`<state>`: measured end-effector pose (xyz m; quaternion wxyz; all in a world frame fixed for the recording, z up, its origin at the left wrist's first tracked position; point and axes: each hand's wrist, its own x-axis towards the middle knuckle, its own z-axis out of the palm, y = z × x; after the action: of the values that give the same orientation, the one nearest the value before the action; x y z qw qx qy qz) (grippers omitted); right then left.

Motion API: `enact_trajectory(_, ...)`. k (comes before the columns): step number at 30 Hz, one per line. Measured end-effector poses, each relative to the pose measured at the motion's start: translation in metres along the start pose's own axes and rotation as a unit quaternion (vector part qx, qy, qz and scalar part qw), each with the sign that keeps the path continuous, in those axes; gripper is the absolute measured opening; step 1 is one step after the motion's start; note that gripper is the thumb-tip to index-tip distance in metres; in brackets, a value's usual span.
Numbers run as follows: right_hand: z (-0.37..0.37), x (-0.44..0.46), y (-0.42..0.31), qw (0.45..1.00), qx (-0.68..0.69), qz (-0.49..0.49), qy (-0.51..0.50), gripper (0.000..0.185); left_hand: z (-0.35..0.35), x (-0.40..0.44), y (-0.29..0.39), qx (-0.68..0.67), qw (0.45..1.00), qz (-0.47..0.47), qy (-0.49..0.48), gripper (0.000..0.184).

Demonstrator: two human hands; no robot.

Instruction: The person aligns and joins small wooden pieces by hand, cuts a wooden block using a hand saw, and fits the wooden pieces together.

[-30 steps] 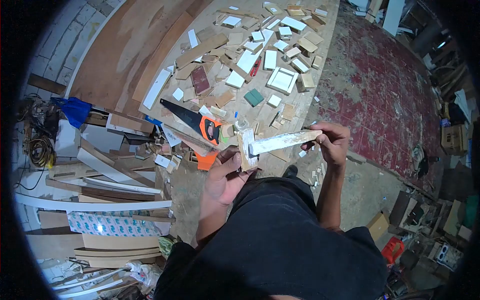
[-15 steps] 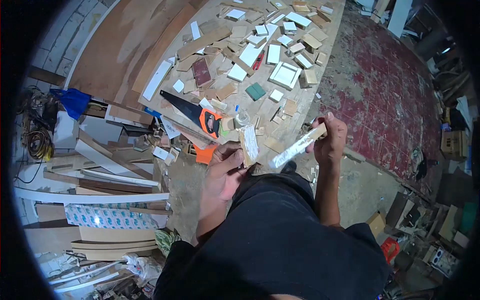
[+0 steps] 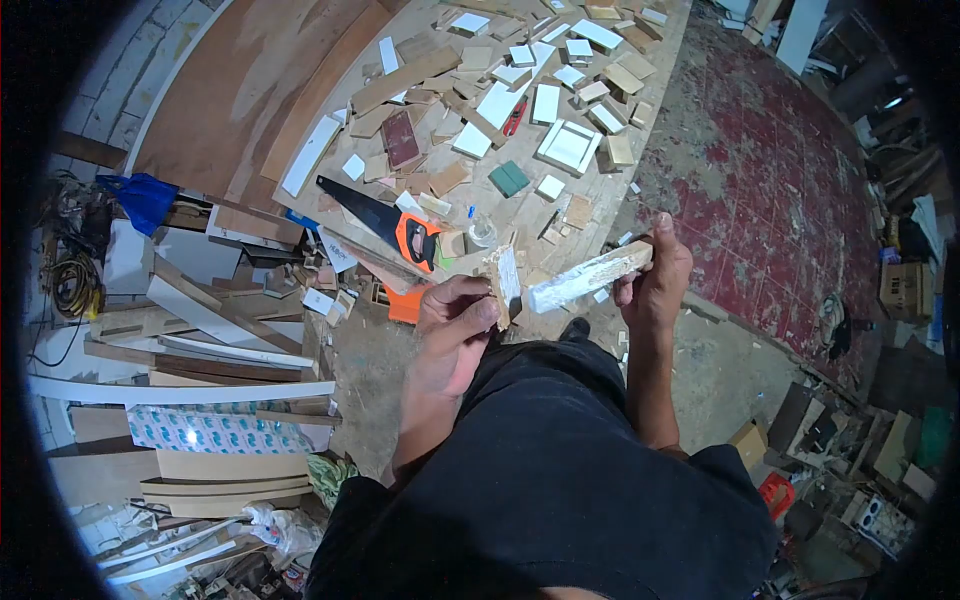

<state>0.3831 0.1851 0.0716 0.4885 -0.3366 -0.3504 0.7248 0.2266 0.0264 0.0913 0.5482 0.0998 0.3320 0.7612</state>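
My left hand (image 3: 452, 330) is closed around a small wood block (image 3: 509, 284), pinching it between thumb and fingers; its edge looks rough, and one face carries a white, glossy coating. Opposite it, my right hand (image 3: 660, 278) grips the far end of a longer wood piece (image 3: 588, 278). This one slants down to the left, its upper face coated white, its near end close to the small block. Whether the two pieces touch is hard to see. Just beyond my hands, a clear container (image 3: 483, 234) and a handsaw with an orange-and-black handle (image 3: 416, 240) lie on the worktable (image 3: 590, 235).
Wood offcuts and white blocks cover the worktable, among them a green block (image 3: 509, 179), a white framed panel (image 3: 569, 147) and red pliers (image 3: 516, 117). Stacked boards (image 3: 230, 392) lean at the left. A dirty red floor (image 3: 745, 190) lies to the right.
The longer piece has turned, its coated face now showing more broadly and its near end nearer the small block. The small block has tilted in my left hand, showing its rough edge.
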Motion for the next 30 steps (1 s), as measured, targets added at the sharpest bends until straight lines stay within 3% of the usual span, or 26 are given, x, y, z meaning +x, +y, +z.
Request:
enact_trajectory(2,0.002,-0.003,0.002,0.996,-0.023,-0.069,0.059,0.05,0.016,0.003,0.0,0.032,0.998,0.049,0.009,0.024)
enact_trajectory(6,-0.004,-0.005,-0.003,0.983,0.004,-0.179,0.043,0.043,0.021,0.005,0.004,0.136,0.979,0.149,0.019,0.027)
enact_trajectory(10,0.005,-0.007,-0.011,0.973,-0.031,-0.221,0.052,0.05,0.025,0.007,0.006,0.186,0.971,0.151,0.014,0.027)
enact_trajectory(15,-0.003,-0.011,-0.015,0.93,-0.161,-0.33,-0.009,0.042,0.025,0.008,0.008,0.202,0.959,0.195,0.04,0.028)
enact_trajectory(22,-0.004,-0.011,-0.021,0.92,-0.196,-0.34,-0.022,0.035,0.025,0.01,0.011,0.162,0.968,0.19,0.025,0.027)
enact_trajectory(25,-0.003,-0.008,-0.018,0.924,-0.177,-0.338,-0.008,0.039,0.019,0.011,0.009,0.115,0.98,0.161,0.021,0.026)
enact_trajectory(27,0.004,-0.007,-0.017,0.943,-0.095,-0.316,0.051,0.038,0.019,0.012,0.009,0.093,0.987,0.132,0.023,0.027)
enact_trajectory(30,0.007,-0.005,-0.014,0.935,-0.128,-0.329,0.031,0.037,0.008,0.013,0.01,0.063,0.992,0.106,0.024,0.025)
